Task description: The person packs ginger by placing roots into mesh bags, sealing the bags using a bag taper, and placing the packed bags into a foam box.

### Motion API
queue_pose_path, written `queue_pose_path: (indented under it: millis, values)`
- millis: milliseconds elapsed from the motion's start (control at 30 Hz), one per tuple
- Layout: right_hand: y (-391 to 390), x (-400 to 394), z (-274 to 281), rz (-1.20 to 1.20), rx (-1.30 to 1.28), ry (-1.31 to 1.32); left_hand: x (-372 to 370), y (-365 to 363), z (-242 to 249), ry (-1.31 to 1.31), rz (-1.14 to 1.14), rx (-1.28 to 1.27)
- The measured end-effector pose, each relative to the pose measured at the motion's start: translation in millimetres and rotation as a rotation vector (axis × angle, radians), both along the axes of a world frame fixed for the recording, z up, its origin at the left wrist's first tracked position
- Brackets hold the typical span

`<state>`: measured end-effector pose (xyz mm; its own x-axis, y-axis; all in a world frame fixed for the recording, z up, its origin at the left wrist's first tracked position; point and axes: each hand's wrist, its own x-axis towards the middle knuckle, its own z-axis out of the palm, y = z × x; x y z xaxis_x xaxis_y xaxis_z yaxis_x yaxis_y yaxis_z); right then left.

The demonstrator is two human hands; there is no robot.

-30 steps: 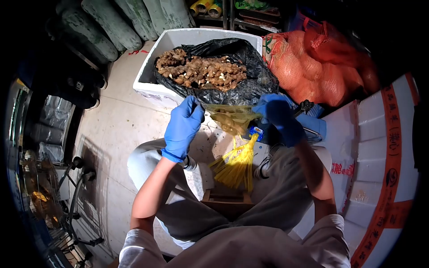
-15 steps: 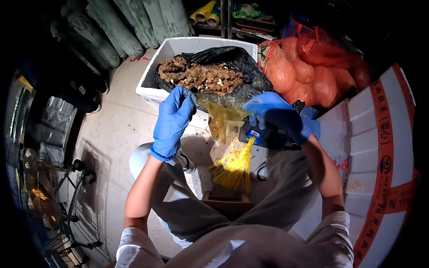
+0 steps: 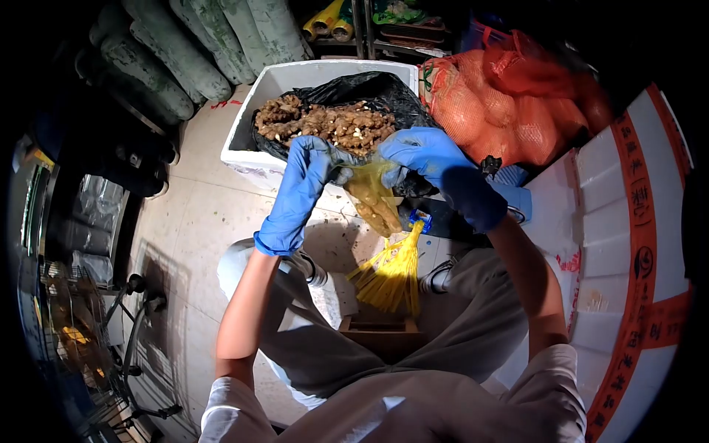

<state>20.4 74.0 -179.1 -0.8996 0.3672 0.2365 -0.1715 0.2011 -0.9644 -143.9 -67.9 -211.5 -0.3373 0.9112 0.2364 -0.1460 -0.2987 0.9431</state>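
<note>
Head view: both gloved hands pinch a yellow bag of ginger

Head view looks down over the person's lap and knees, with a small wooden stool (image 3: 380, 332) showing between the legs. Just past it a bundle of yellow ties (image 3: 390, 273) fans out over the floor. Above the bundle hangs a translucent yellow bag (image 3: 375, 196) with pale lumps inside, probably ginger pieces, though the plastic blurs them. The left hand (image 3: 301, 188), in a blue glove, pinches the bag's upper left edge with fingers curled together. The right hand (image 3: 436, 166), gloved the same way, grips the upper right edge; its fingers are closed on the plastic. The two hands sit close, the bag's mouth gathered between them. Directly behind the hands stands a white foam box (image 3: 251, 151) lined with a black plastic sheet (image 3: 384, 88) and heaped with ginger roots (image 3: 325, 122). To the right of the box lie orange mesh sacks (image 3: 517, 103). A white carton with red tape (image 3: 628, 244) fills the right edge. Farthest back, green-grey rolls (image 3: 214, 44) lean side by side
</note>
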Motion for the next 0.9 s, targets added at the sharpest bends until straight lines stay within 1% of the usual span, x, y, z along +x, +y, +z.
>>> queue_pose_path:
  millis: [33, 67, 133, 167, 200, 233, 267, 300, 333, 367, 400, 467, 500, 533, 567, 600, 633, 667, 700, 733, 800, 833, 867, 900]
  values:
    - [-3, 2, 2, 0.021, 0.012, 0.075, 10, 0, 6, 0.072, -0.015, -0.071]
    - [-8, 6, 4, 0.043, 0.026, 0.150, 24, 0, 14, 0.183, -0.002, -0.076]
    - [-19, 14, 16, -0.034, 0.252, 0.065, 39, 2, 6, 0.243, -0.103, -0.168]
    - [-20, 13, 11, -0.032, 0.298, 0.041, 34, 6, -9, 0.425, -0.094, -0.177]
    - [-22, 14, 8, -0.029, 0.343, 0.017, 36, 7, -3, 0.425, -0.097, -0.182]
    - [-22, 18, 8, 0.002, 0.049, 0.033, 40, 7, 9, 0.422, -0.118, -0.194]
    - [-18, 25, 10, -0.001, 0.048, 0.036, 43, 8, 16, 0.419, -0.139, -0.202]
    - [-10, 32, 13, -0.128, 0.083, 0.111, 44, 10, 17, 0.528, -0.100, -0.123]
    - [-4, 36, 16, -0.255, 0.117, 0.186, 45, 10, 20, 0.529, -0.100, -0.121]
    - [3, 32, -1, -0.223, -0.159, 0.202, 45, 9, 26, 0.504, -0.160, -0.124]
    - [10, 24, -25, -0.225, -0.156, 0.209, 46, 9, 34, 0.485, -0.222, -0.126]
    - [20, 6, -83, 0.023, -0.338, 0.114, 50, 10, 51, 0.543, -0.237, -0.091]
    - [20, 3, -118, 0.018, -0.335, 0.124, 52, 10, 59, 0.553, -0.247, -0.113]
    - [15, 3, -158, 0.049, -0.407, 0.139, 52, 11, 66, 0.563, -0.254, -0.136]
    - [7, 2, -191, 0.085, -0.480, 0.153, 51, 11, 72, 0.625, -0.212, -0.096]
    - [2, 2, -191, 0.131, -0.552, 0.146, 48, 10, 80, 0.675, -0.205, -0.061]
    - [-6, 2, -178, 0.175, -0.624, 0.137, 45, 8, 82, 0.624, -0.196, -0.089]
    - [-14, 9, -163, 0.267, -0.755, 0.174, 42, 4, 84, 0.570, -0.185, -0.119]
    - [-26, 17, -134, 0.357, -0.891, 0.201, 38, 1, 84, 0.534, -0.149, -0.142]
    - [-38, 25, -105, 0.444, -1.025, 0.218, 36, -1, 86, 0.565, -0.106, -0.091]
    - [-52, 26, -94, 0.299, -0.999, 0.325, 36, -4, 83, 0.314, -0.035, -0.144]
    - [-61, 26, -90, 0.248, -1.095, 0.306, 38, -3, 81, 0.319, -0.037, -0.142]
    - [-69, 29, -82, 0.281, -1.103, 0.270, 42, -2, 79, 0.213, -0.015, -0.116]
    - [-78, 32, -72, 0.225, -1.147, 0.256, 44, 0, 77, 0.108, 0.005, -0.089]
